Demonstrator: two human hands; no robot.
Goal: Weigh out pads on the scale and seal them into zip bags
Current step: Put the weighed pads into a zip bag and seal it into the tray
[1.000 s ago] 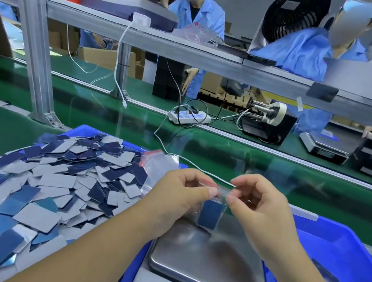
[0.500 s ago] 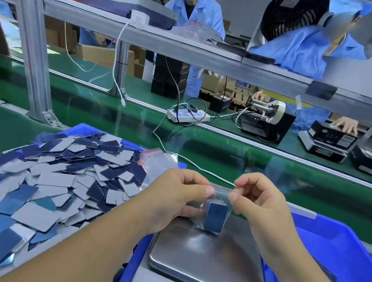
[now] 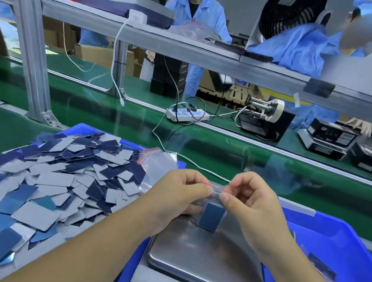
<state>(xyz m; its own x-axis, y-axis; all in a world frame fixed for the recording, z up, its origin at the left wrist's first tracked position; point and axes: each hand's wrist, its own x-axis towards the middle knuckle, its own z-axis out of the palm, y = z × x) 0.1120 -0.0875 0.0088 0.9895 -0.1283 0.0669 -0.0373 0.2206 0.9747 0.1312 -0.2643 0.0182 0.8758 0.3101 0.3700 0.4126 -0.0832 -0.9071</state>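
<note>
My left hand (image 3: 177, 194) and my right hand (image 3: 251, 204) pinch the red-striped top edge of a small clear zip bag (image 3: 217, 192) between thumbs and forefingers. Inside it a stack of blue pads (image 3: 210, 216) hangs just above the steel pan of the scale (image 3: 206, 265). To the left, a heap of loose blue and grey pads (image 3: 32, 186) fills a blue tray (image 3: 83, 128). Spare clear zip bags (image 3: 159, 163) lie at the heap's far right edge.
A second blue tray (image 3: 343, 255) at the right holds a few bagged pads. Behind runs a green conveyor belt (image 3: 228, 148) with a white cable and power strip (image 3: 186, 115). An aluminium frame post (image 3: 31, 41) stands at the left. People in blue coats work across the belt.
The bag has dropped slightly toward the scale pan and my thumbs have closed in along its top edge, where the red strip now shows.
</note>
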